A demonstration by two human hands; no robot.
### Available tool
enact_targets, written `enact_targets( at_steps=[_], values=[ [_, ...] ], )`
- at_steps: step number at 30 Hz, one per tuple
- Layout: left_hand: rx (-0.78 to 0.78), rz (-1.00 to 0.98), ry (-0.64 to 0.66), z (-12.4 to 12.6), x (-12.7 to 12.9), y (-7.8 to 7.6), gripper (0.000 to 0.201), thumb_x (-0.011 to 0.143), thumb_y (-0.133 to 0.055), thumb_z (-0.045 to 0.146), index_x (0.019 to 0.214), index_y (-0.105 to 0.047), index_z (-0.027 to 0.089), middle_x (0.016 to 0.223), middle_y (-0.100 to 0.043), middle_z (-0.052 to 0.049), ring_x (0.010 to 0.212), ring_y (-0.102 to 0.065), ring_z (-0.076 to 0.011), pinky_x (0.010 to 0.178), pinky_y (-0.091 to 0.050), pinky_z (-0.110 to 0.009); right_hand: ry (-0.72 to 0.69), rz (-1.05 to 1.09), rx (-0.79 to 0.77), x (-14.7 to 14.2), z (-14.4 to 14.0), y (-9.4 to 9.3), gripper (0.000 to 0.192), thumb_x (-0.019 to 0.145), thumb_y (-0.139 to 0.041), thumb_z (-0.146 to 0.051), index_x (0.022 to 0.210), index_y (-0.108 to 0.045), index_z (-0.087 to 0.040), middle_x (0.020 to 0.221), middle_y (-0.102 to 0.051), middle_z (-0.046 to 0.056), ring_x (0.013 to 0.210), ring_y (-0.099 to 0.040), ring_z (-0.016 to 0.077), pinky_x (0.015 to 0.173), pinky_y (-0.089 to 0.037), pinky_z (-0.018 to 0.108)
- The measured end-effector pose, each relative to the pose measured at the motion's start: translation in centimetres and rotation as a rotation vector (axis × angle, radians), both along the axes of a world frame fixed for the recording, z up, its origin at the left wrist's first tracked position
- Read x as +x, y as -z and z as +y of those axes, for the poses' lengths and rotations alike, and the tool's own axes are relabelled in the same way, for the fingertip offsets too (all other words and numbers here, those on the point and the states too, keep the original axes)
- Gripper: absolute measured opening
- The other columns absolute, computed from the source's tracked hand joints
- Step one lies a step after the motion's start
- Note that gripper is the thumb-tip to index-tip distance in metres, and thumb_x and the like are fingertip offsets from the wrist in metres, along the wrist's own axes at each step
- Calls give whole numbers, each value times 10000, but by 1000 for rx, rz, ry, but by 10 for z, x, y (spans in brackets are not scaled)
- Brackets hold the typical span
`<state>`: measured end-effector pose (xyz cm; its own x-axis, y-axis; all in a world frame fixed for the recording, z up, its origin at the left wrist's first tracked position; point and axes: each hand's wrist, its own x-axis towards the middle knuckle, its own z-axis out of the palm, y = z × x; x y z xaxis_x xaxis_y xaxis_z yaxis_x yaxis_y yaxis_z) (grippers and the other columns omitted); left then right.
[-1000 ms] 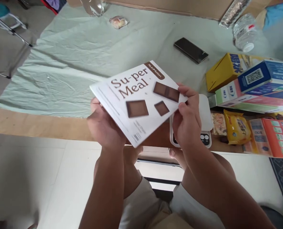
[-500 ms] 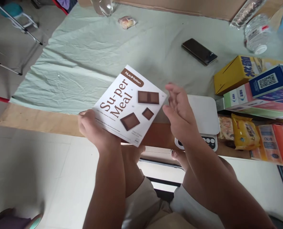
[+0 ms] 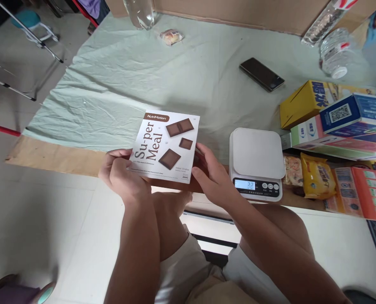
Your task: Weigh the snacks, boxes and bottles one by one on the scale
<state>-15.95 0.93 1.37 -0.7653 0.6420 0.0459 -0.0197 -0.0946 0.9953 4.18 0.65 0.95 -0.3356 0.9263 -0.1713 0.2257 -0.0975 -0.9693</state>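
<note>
A white meal shake box [image 3: 165, 145] with chocolate pieces printed on it is held over the table's near edge, its front facing up. My left hand [image 3: 121, 173] grips its lower left side, fingers curled and partly under it. At the box's right edge, my right hand [image 3: 211, 173] holds on with the thumb near the lower corner; some of its fingers are hidden. Just right of that hand stands a white kitchen scale [image 3: 256, 158] with its display lit and its plate bare.
Right of the scale lie snack packets [image 3: 317, 176] and several cartons [image 3: 349, 114]. A phone [image 3: 262, 74] rests farther back, with a clear plastic bottle [image 3: 335, 52] at the back right. A wrapped snack [image 3: 171, 36] lies at the back of the green cloth [image 3: 112, 76].
The box has turned and shifted left and lower. My right hand, apart from the box's edge before, now holds its right side. The scale's display has come into view.
</note>
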Motion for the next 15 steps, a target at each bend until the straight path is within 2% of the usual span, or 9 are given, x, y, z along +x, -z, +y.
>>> enact_targets(
  at_steps=[4,6,8,9,10,11,14,15],
  values=[
    [9,23,-101,-1,2,-5,65,661,-500,147,638,-493,207,663,-463,-7,769,-504,-187,758,-372,-421,-12,-25,15,1,-3,1,649,1004,-588,-383,1616,-403,-272,1683,-513,98,1550,-521,314,1303,-447,654],
    [66,92,-192,2,5,-8,74,645,-505,153,632,-460,211,659,-447,-7,748,-482,-179,755,-367,-409,11,-22,63,4,-8,1,622,1008,-582,-383,1598,-422,-269,1684,-511,105,1563,-515,310,1299,-464,640],
    [174,184,-346,2,10,-12,122,632,-504,167,648,-392,210,673,-386,-5,743,-426,-168,776,-371,-392,64,-9,202,9,-15,-1,549,1017,-572,-354,1549,-467,-270,1662,-536,110,1561,-526,287,1295,-485,605],
    [211,229,-368,1,14,-15,150,644,-512,182,665,-366,209,688,-362,-4,754,-415,-168,786,-380,-382,106,11,310,13,-18,-3,494,1020,-566,-321,1507,-501,-275,1623,-574,110,1533,-557,269,1279,-511,575],
    [221,263,-328,-3,19,-18,170,668,-526,203,682,-357,209,702,-356,-3,770,-423,-172,790,-394,-373,151,42,430,17,-19,-7,437,1020,-558,-281,1457,-535,-280,1560,-624,106,1486,-599,247,1248,-545,537],
    [201,280,-226,-7,25,-21,179,702,-546,231,698,-368,212,713,-372,-3,793,-452,-179,787,-412,-367,204,78,550,21,-20,-12,388,1016,-549,-241,1402,-565,-283,1478,-673,99,1422,-643,228,1201,-582,501],
    [57,249,230,-22,53,-32,167,783,-613,313,759,-476,221,759,-500,-9,858,-567,-215,767,-476,-372,452,156,830,42,-15,-36,258,969,-557,-199,1206,-627,-274,1189,-733,71,1177,-725,221,1011,-652,469],
    [35,231,331,-26,66,-37,150,794,-623,321,780,-511,223,773,-532,-12,866,-588,-222,769,-493,-377,563,162,883,53,-13,-46,209,949,-567,-217,1140,-630,-276,1110,-720,60,1102,-731,227,964,-655,480]
  ],
)
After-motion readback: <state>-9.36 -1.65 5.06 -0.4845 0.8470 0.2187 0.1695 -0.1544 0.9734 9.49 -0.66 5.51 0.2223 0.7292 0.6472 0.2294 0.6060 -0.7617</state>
